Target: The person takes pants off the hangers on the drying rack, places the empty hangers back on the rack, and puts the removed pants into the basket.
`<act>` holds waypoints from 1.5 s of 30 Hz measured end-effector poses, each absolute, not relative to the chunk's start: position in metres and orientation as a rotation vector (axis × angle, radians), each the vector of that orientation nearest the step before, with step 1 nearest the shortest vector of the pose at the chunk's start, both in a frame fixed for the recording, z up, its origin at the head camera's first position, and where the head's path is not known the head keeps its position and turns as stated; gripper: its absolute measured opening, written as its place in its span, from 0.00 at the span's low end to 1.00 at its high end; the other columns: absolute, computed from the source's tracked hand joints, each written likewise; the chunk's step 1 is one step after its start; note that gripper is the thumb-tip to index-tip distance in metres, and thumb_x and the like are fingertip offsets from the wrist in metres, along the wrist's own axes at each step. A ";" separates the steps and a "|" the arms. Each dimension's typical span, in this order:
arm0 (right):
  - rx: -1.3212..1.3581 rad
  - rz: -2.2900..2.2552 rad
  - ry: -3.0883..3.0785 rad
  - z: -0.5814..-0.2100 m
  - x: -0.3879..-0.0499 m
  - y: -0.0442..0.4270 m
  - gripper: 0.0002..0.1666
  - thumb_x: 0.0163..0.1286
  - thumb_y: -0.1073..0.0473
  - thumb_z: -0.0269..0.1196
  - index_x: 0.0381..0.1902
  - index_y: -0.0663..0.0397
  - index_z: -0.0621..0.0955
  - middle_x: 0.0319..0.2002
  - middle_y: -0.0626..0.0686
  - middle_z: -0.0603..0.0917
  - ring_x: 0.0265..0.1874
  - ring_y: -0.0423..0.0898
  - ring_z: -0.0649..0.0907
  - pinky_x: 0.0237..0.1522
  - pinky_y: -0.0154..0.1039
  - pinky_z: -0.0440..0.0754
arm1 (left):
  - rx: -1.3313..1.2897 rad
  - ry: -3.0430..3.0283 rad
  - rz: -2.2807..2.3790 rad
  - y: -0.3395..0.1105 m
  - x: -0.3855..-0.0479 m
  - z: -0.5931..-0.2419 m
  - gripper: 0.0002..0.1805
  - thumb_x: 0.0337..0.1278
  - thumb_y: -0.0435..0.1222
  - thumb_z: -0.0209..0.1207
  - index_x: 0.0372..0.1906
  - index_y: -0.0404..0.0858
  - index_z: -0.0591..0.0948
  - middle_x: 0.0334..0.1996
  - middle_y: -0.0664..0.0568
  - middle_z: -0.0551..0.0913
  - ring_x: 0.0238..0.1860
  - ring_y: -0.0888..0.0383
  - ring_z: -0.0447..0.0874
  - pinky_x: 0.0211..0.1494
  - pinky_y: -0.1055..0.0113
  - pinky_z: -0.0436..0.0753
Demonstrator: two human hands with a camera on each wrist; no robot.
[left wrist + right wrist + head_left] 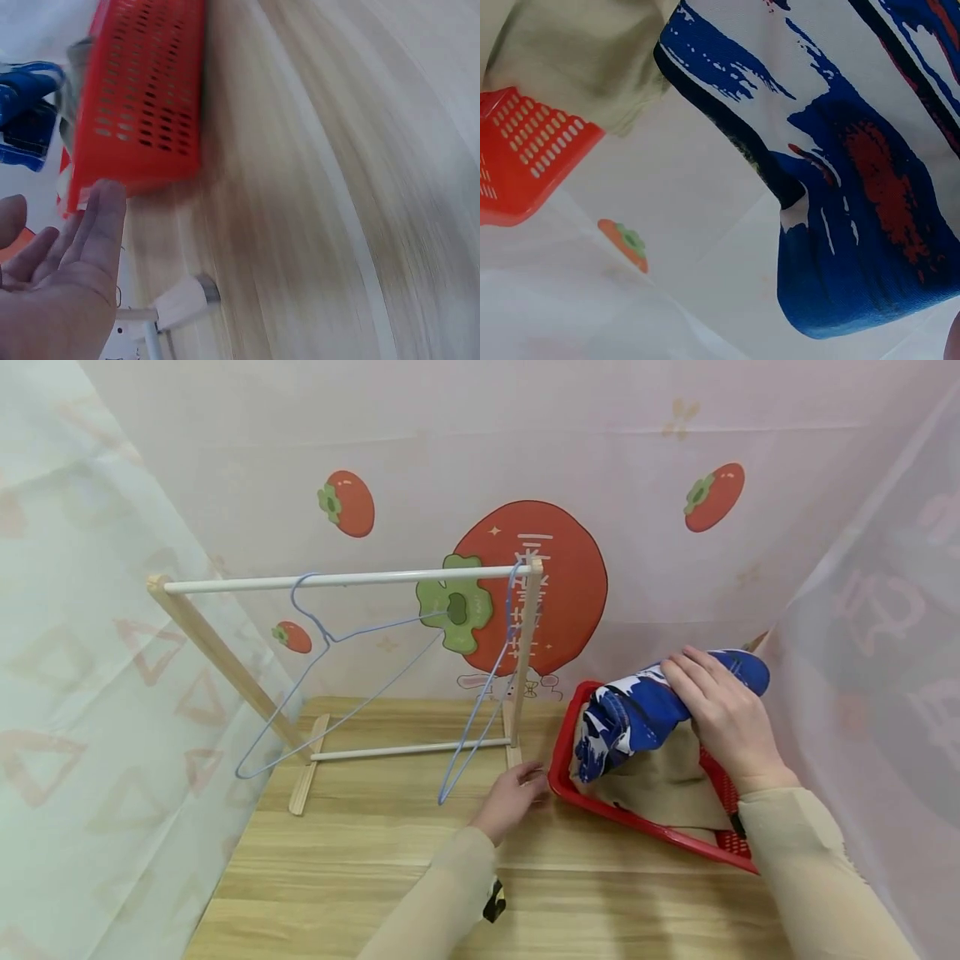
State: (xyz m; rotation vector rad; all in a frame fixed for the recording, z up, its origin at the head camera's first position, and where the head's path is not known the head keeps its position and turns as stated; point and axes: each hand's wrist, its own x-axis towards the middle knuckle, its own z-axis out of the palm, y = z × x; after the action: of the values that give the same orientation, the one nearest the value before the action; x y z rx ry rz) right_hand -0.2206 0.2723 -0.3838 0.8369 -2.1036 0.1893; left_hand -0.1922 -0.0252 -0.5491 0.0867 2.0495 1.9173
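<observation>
My right hand [720, 710] grips a blue garment [637, 714] with white patches over the red basket [637, 822]. In the right wrist view the folded garment [870, 180] fills much of the picture, showing red streaks and dark trim; only a sliver of the hand appears at the edge. Beige cloth [667, 777] lies inside the basket beneath it. At the basket's left corner is my left hand [512, 797], its fingers extended and holding nothing. In the left wrist view those fingertips [111, 193] reach the corner of the basket [150, 82]; whether they touch is unclear.
Left of the basket stands a wooden rack with a white top bar [375, 578]. Two blue wire hangers hang from it, one hanger [327, 637] at the left and another hanger [509, 602] near the right post. Printed sheets enclose the wooden table [337, 877].
</observation>
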 end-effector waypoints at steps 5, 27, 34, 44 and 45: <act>0.831 0.178 -2.107 -0.384 -0.222 0.276 0.34 0.58 0.82 0.65 0.63 0.59 0.79 0.58 0.61 0.84 0.61 0.62 0.81 0.69 0.54 0.74 | -0.038 1.830 2.079 -0.021 -0.195 -0.547 0.25 0.76 0.33 0.54 0.70 0.26 0.69 0.57 0.36 0.83 0.52 0.38 0.86 0.59 0.46 0.83; 0.638 0.175 -2.212 -0.376 -0.216 0.289 0.31 0.62 0.82 0.61 0.62 0.59 0.78 0.54 0.64 0.84 0.52 0.64 0.84 0.52 0.64 0.82 | -0.206 1.644 2.024 -0.017 -0.192 -0.554 0.13 0.73 0.29 0.58 0.56 0.25 0.78 0.37 0.37 0.87 0.31 0.52 0.90 0.47 0.50 0.89; 0.465 0.194 -2.266 -0.364 -0.213 0.294 0.38 0.52 0.83 0.67 0.62 0.60 0.76 0.50 0.65 0.84 0.44 0.67 0.84 0.40 0.66 0.82 | -0.215 1.658 1.995 -0.016 -0.191 -0.555 0.13 0.72 0.28 0.57 0.55 0.24 0.77 0.38 0.36 0.86 0.29 0.52 0.90 0.41 0.54 0.90; 0.250 0.117 -2.152 -0.348 -0.215 0.297 0.22 0.72 0.75 0.50 0.60 0.62 0.78 0.47 0.67 0.85 0.39 0.69 0.84 0.32 0.67 0.80 | -0.229 1.657 1.988 -0.014 -0.191 -0.550 0.12 0.72 0.27 0.57 0.54 0.25 0.75 0.37 0.36 0.86 0.28 0.52 0.90 0.40 0.56 0.90; 0.236 0.111 -2.143 -0.349 -0.215 0.298 0.21 0.73 0.74 0.49 0.60 0.62 0.78 0.47 0.67 0.85 0.40 0.69 0.85 0.33 0.67 0.80 | -0.235 1.653 1.989 -0.015 -0.191 -0.550 0.12 0.72 0.27 0.57 0.54 0.25 0.75 0.37 0.36 0.86 0.28 0.52 0.90 0.40 0.56 0.90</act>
State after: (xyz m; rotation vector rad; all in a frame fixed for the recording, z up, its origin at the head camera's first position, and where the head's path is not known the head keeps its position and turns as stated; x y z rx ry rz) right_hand -0.2151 0.2981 -0.3489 0.2363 -2.1428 0.1114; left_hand -0.1911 -0.0145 -0.5500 -0.2351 1.6530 1.9894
